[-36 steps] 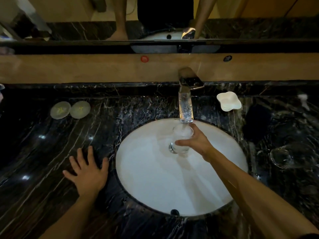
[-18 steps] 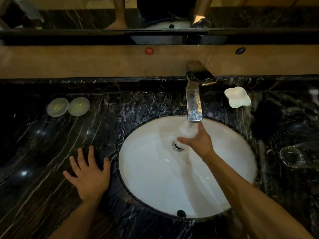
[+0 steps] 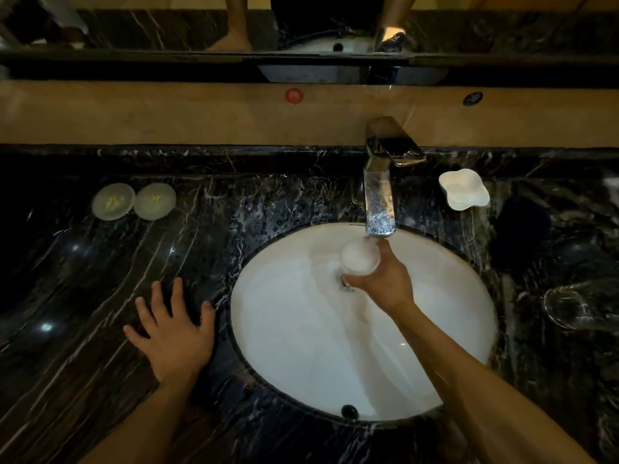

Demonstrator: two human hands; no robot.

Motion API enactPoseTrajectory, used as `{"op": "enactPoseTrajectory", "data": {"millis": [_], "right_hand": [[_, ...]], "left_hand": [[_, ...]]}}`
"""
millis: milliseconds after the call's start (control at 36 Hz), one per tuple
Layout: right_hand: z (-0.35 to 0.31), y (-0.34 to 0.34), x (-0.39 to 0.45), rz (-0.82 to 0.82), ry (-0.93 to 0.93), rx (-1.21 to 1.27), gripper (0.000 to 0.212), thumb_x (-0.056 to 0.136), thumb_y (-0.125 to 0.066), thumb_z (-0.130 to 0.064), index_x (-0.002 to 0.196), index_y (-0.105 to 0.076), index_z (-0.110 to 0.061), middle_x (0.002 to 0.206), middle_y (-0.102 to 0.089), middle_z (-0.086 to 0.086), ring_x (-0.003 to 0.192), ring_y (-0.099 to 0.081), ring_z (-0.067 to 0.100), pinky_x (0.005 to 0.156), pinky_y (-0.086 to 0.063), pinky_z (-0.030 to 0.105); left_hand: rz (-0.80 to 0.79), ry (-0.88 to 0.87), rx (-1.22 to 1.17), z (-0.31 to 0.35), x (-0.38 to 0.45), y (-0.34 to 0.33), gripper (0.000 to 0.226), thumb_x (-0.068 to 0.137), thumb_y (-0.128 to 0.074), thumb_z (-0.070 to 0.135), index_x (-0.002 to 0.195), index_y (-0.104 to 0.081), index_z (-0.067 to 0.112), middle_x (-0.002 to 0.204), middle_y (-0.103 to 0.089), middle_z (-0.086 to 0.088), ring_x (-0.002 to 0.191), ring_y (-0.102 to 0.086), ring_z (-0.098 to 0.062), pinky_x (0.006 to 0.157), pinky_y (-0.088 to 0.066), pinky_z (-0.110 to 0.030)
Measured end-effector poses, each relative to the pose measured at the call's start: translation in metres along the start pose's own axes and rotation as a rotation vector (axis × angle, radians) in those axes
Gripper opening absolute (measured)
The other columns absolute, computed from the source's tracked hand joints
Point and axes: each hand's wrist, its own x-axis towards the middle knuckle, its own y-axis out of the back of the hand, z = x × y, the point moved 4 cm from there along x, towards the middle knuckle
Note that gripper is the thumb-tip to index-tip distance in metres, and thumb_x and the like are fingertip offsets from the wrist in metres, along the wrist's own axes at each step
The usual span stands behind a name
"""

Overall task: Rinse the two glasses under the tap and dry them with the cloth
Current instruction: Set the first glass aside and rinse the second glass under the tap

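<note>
My right hand (image 3: 385, 281) grips a clear glass (image 3: 360, 259) over the white oval basin (image 3: 301, 363), just under the spout of the chrome tap (image 3: 380, 209). The glass stands mouth up and looks full of foamy water. A second clear glass (image 3: 576, 308) lies on its side on the dark marble counter at the far right. My left hand (image 3: 174, 333) rests flat on the counter left of the basin, fingers spread. No cloth can be made out in the dim view.
Two round pale coasters (image 3: 134, 200) sit on the counter at the back left. A white soap dish (image 3: 464, 192) stands right of the tap. A mirror and a beige ledge run along the back wall.
The glass was tipped in the basin half a second ago and is now upright under the spout again. My left hand has stayed put on the counter.
</note>
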Motion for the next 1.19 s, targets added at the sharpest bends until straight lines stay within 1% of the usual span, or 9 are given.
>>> {"op": "enactPoseTrajectory", "data": {"millis": [56, 167, 306, 417, 639, 778, 917, 1083, 1194], "right_hand": [[0.001, 0.003, 0.002, 0.029, -0.056, 0.086, 0.085, 0.061, -0.09, -0.032, 0.134, -0.045, -0.033, 0.111, -0.059, -0.01, 0.097, -0.056, 0.015, 0.084, -0.052, 0.035], [0.014, 0.008, 0.003, -0.094, -0.387, 0.614, 0.061, 0.067, -0.088, -0.038, 0.118, -0.057, -0.028, 0.116, -0.068, 0.001, 0.102, -0.066, 0.023, 0.084, -0.056, 0.04], [0.015, -0.001, -0.006, -0.33, -0.623, 0.803, 0.062, 0.071, -0.081, -0.051, 0.12, -0.056, -0.023, 0.122, -0.062, 0.011, 0.106, -0.065, 0.032, 0.08, -0.056, 0.039], [0.011, -0.018, -0.016, -0.421, -0.821, 1.112, 0.059, 0.073, -0.073, -0.058, 0.116, -0.059, -0.018, 0.105, -0.063, 0.01, 0.094, -0.063, 0.024, 0.072, -0.051, 0.035], [-0.011, -0.036, -0.012, -0.161, -1.094, 1.729, 0.074, 0.068, -0.083, -0.047, 0.124, -0.054, -0.008, 0.11, -0.065, 0.02, 0.087, -0.067, 0.033, 0.062, -0.06, 0.041], [-0.017, -0.035, -0.002, -0.062, -1.137, 1.941, 0.079, 0.067, -0.085, -0.044, 0.128, -0.051, -0.006, 0.108, -0.063, 0.027, 0.086, -0.067, 0.04, 0.054, -0.057, 0.05], [-0.015, -0.033, 0.002, -0.117, -1.129, 2.088, 0.08, 0.061, -0.084, -0.042, 0.124, -0.055, -0.003, 0.105, -0.067, 0.019, 0.085, -0.069, 0.033, 0.05, -0.058, 0.044], [-0.007, -0.034, -0.008, -0.514, -0.932, 1.92, 0.07, 0.073, -0.077, -0.055, 0.126, -0.057, -0.014, 0.092, -0.067, 0.014, 0.073, -0.07, 0.027, 0.057, -0.062, 0.036], [0.003, -0.031, -0.014, -0.557, -0.777, 1.633, 0.09, 0.05, -0.092, -0.039, 0.128, -0.056, -0.012, 0.101, -0.064, 0.011, 0.073, -0.07, 0.026, 0.063, -0.062, 0.034]], "left_hand": [[0.002, -0.005, 0.0, 0.001, 0.0, 0.0, 0.067, 0.098, -0.045, 0.051, 0.157, -0.022, 0.027, 0.166, -0.014, -0.008, 0.153, -0.005, -0.034, 0.117, -0.002, -0.066], [-0.009, -0.008, -0.005, 0.001, 0.0, 0.001, 0.07, 0.094, -0.034, 0.058, 0.157, -0.022, 0.027, 0.166, -0.013, -0.008, 0.153, -0.004, -0.034, 0.116, -0.002, -0.067], [0.006, -0.019, -0.007, 0.004, -0.001, 0.005, 0.079, 0.087, -0.022, 0.063, 0.157, -0.024, 0.027, 0.166, -0.015, -0.009, 0.153, -0.006, -0.035, 0.116, -0.002, -0.066], [-0.006, -0.015, -0.009, 0.005, -0.001, 0.005, 0.077, 0.088, -0.025, 0.062, 0.157, -0.023, 0.027, 0.166, -0.014, -0.008, 0.153, -0.005, -0.034, 0.116, -0.001, -0.066], [-0.011, -0.003, 0.003, 0.001, 0.0, 0.0, 0.067, 0.099, -0.045, 0.051, 0.157, -0.021, 0.028, 0.166, -0.013, -0.007, 0.153, -0.004, -0.034, 0.117, -0.002, -0.067], [-0.011, 0.004, 0.011, 0.001, 0.001, 0.0, 0.067, 0.099, -0.045, 0.05, 0.157, -0.021, 0.028, 0.167, -0.012, -0.007, 0.153, -0.004, -0.033, 0.117, -0.002, -0.066], [-0.011, 0.006, 0.015, 0.002, 0.0, 0.001, 0.068, 0.098, -0.045, 0.05, 0.157, -0.021, 0.028, 0.167, -0.012, -0.007, 0.153, -0.004, -0.033, 0.117, -0.001, -0.065], [-0.017, -0.006, -0.004, 0.002, 0.0, 0.002, 0.067, 0.098, -0.045, 0.05, 0.157, -0.022, 0.027, 0.167, -0.012, -0.007, 0.153, -0.003, -0.033, 0.117, -0.001, -0.066], [-0.012, -0.008, -0.003, 0.001, 0.001, 0.0, 0.067, 0.099, -0.045, 0.051, 0.157, -0.022, 0.028, 0.167, -0.012, -0.007, 0.153, -0.003, -0.033, 0.117, -0.002, -0.066]]}}
